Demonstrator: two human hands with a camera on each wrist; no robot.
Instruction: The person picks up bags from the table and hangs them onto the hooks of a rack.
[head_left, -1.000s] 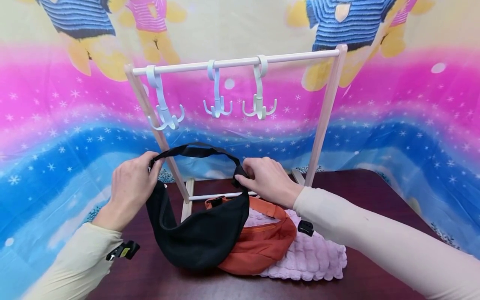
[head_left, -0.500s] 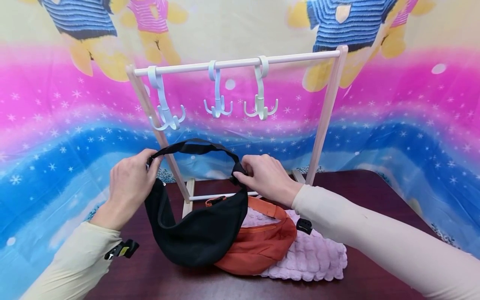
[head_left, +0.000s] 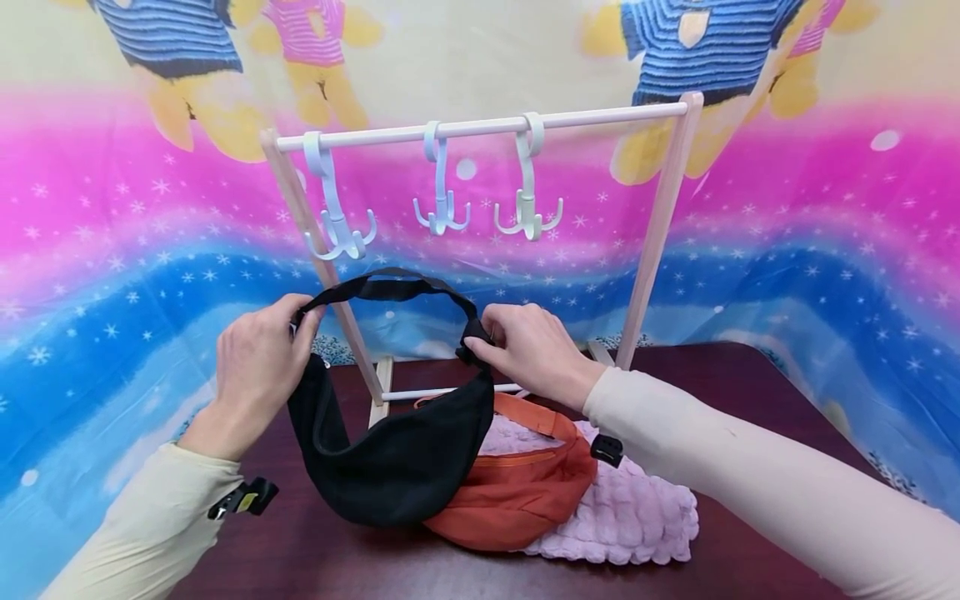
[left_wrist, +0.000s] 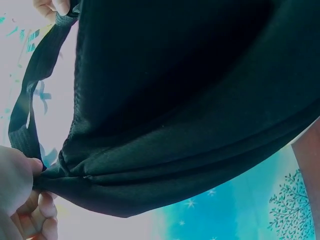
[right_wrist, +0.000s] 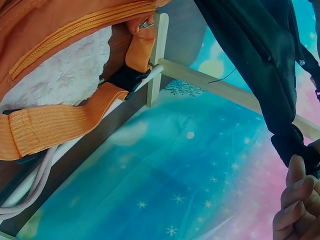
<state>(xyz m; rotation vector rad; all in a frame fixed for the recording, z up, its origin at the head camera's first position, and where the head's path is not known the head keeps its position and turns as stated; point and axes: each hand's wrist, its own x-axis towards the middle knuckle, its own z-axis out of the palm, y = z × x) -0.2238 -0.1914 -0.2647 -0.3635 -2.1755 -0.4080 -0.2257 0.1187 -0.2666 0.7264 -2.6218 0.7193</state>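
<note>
A black waist bag [head_left: 393, 467] hangs between my two hands, its strap arching up over the opening. My left hand [head_left: 258, 367] pinches the strap end at the bag's left corner, and the left wrist view shows thumb and fingers [left_wrist: 47, 210] closed on the gathered cloth. At the other corner my right hand [head_left: 536, 354] grips the strap near its buckle. Behind the black bag lies an orange waist bag [head_left: 525, 492], partly covered by it in the head view. Under that is a pink, puffy-textured cloth item [head_left: 637, 508].
A wooden rack [head_left: 660, 225] stands on the dark red table [head_left: 735, 417]. From its top bar [head_left: 600, 118] hang three multi-prong hooks: a left hook [head_left: 341, 233], a middle hook [head_left: 442, 212] and a right hook [head_left: 528, 217]. A printed cloth backdrop [head_left: 825, 275] rises behind.
Both hands have lifted the black bag slightly, and its bottom edge sits higher. The orange bag and pink item stay where they were. The head view has shifted a little.
</note>
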